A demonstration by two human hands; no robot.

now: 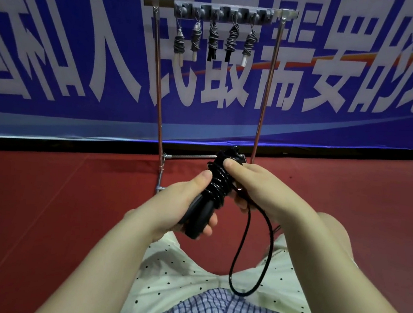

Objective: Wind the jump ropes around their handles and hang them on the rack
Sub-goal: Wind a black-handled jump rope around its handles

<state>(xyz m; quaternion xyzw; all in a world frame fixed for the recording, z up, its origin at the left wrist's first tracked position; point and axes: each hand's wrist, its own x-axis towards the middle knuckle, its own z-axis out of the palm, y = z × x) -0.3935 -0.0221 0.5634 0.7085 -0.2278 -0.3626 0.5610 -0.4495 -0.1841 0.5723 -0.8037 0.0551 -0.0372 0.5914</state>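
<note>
- Jump rope in black is held up in front of the person, low in the middle of the view, between both hands.
- Its two black handles sit side by side in the left hand — the fingers curl around the bottom ends and the thumb presses on the coils.
- Many turns of cord are already wound tight around the upper part of the handles.
- The right hand grips the top of the bundle, thumb on the coils and fingers curled behind (the fingertips are partly hidden).
- One loose loop of cord hangs down from the right hand and ends over the lap, above the dotted shorts.
- Past the hands stands a metal rack on the red floor, in front of a blue banner with big white letters.
- Five wound ropes hang in a row from the hooks on the rack's top bar — some have white handles and some have black ones.
</note>
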